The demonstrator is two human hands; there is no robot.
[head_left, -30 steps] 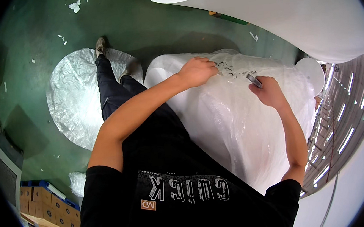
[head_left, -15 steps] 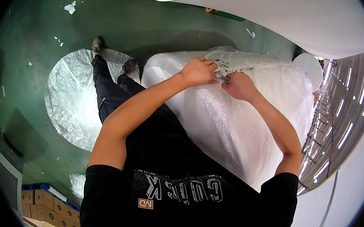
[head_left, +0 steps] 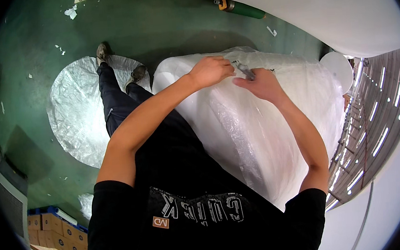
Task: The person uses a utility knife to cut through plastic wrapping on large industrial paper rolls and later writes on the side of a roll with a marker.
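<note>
A large roll wrapped in clear plastic film (head_left: 258, 134) lies in front of me, with dark handwritten marks on its upper side, partly covered by my hands. My right hand (head_left: 262, 84) is closed around a slim grey marker pen (head_left: 246, 72), its thumb stretched out toward the left. To its left, just above the wrap, my left hand (head_left: 212, 70) has its fingers curled together. Whether a small thing sits between those fingertips is hidden. A small gap separates the two hands.
A round sheet of silvery film (head_left: 73, 112) lies on the green floor under my feet. A big white roll (head_left: 323, 14) looms at upper right, near a green cylinder (head_left: 247, 10). Stacked cardboard boxes (head_left: 57, 235) stand lower left. Scraps of film (head_left: 71, 12) litter the floor.
My hands have moved apart, the left one slightly leftward and up. The marker pen, earlier between both hands, is now in the right hand only. The view has shifted slightly.
</note>
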